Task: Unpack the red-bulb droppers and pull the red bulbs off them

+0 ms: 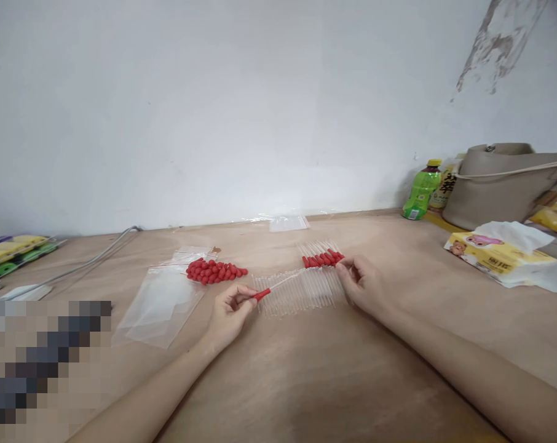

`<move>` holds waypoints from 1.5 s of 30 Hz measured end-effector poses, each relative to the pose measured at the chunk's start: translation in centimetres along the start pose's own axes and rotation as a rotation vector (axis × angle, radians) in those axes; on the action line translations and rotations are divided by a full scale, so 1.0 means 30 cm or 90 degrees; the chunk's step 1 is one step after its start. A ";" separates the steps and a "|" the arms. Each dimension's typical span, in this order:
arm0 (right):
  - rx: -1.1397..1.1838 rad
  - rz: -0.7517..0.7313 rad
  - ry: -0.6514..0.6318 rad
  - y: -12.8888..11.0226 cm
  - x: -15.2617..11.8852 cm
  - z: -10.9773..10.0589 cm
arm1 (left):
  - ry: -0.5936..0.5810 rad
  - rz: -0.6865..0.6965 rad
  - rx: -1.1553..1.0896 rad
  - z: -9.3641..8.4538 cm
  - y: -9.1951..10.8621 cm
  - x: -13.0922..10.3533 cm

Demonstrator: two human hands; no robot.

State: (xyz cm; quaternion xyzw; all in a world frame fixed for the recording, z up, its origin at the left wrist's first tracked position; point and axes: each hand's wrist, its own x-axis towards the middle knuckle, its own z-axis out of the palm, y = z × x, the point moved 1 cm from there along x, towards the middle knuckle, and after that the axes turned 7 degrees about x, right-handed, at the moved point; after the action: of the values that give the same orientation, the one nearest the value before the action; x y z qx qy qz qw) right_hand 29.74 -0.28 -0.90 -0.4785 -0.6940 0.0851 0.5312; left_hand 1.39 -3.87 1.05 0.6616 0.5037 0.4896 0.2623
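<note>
My left hand [232, 311] pinches the red rubber bulb of a glass dropper [262, 295], its thin clear tube pointing right and slightly up. Beneath that tube lies a row of loose glass tubes [283, 295], side by side. A pile of loose red rubber bulbs [211, 271] is just beyond my left hand. Further right, several droppers with red bulbs [322, 258] lie in a row, tubes pointing away from me. My right hand [361, 283] is at the right end of this row, its fingertips closed on the bulb of the last dropper.
Clear plastic bags [163, 307] lie left of the bulbs, and another small bag [288, 223] is by the wall. A tissue box [485, 255], a green bottle [417, 191] and a grey bag [495, 184] stand at right. A grey cable [94, 259] crosses the left side.
</note>
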 end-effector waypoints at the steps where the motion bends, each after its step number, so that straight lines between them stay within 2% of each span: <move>1: 0.006 -0.077 -0.022 -0.035 -0.007 0.004 | -0.011 0.007 -0.010 0.011 -0.001 -0.002; 4: -0.026 -0.254 -0.097 -0.125 -0.032 0.026 | -0.057 0.033 -0.050 0.041 -0.002 -0.010; 8: -0.125 -0.371 -0.139 -0.191 -0.056 0.066 | -0.107 0.094 -0.048 0.055 0.011 -0.026; 12: -0.150 -0.419 -0.171 -0.216 -0.072 0.090 | -0.133 0.187 0.043 0.052 0.040 -0.051; 17: -0.108 -0.443 -0.197 -0.230 -0.101 0.099 | -0.159 0.432 0.319 0.063 0.050 -0.075; 20: -0.084 -0.472 -0.213 -0.233 -0.117 0.099 | -0.162 0.516 0.424 0.068 0.050 -0.083; 24: -0.095 -0.527 -0.226 -0.233 -0.129 0.087 | -0.178 0.530 0.489 0.068 0.070 -0.096; 32: -0.089 -0.657 -0.222 -0.230 -0.134 0.074 | -0.250 0.483 0.476 0.061 0.088 -0.113; 37: -0.090 -0.718 -0.207 -0.222 -0.137 0.074 | -0.253 0.500 0.451 0.048 0.088 -0.119; 45: -0.107 -0.763 -0.182 -0.223 -0.129 0.042 | -0.253 0.534 0.454 0.048 0.088 -0.121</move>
State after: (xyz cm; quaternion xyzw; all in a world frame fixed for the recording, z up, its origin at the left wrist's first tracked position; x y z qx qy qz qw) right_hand 24.79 -6.25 0.22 -0.0295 -0.9107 -0.2196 0.3487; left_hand 3.75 -7.95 1.32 0.9311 0.2732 0.2185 -0.1035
